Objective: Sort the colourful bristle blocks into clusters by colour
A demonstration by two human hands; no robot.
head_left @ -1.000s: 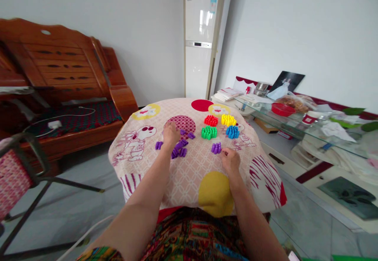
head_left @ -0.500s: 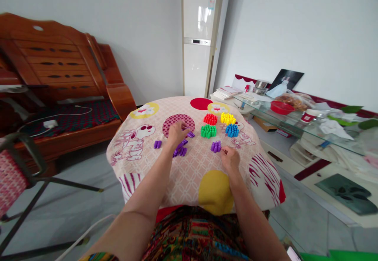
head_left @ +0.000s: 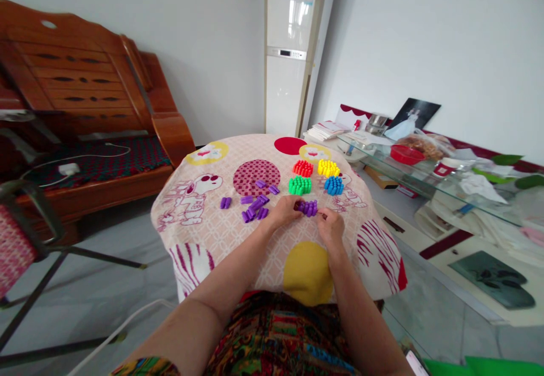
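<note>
In the head view, my left hand (head_left: 285,211) is at the left side of a standing cluster of small purple plastic pieces (head_left: 309,208). Its fingers are closed around a purple piece at the cluster's edge. My right hand (head_left: 331,227) rests at the cluster's right side, thumb and forefinger drawn together; anything between them is too small to make out. Several loose purple pieces (head_left: 256,208) lie to the left, with a purple pair (head_left: 225,202) farther left. Behind the cluster stand tight groups of green pieces (head_left: 300,185), red pieces (head_left: 303,168), yellow pieces (head_left: 328,168) and blue pieces (head_left: 334,185).
A patterned cloth covers the round table (head_left: 250,257). To the right, a glass-topped cabinet (head_left: 374,152) carries a red bowl (head_left: 406,155), papers and bags. A wooden bench (head_left: 85,92) and a folding chair (head_left: 38,240) are at the left. A tall white unit (head_left: 285,89) stands behind.
My left hand has moved right and nearer, from the loose purple pieces to the purple cluster. My right hand has stayed beside the cluster. The view has shifted slightly.
</note>
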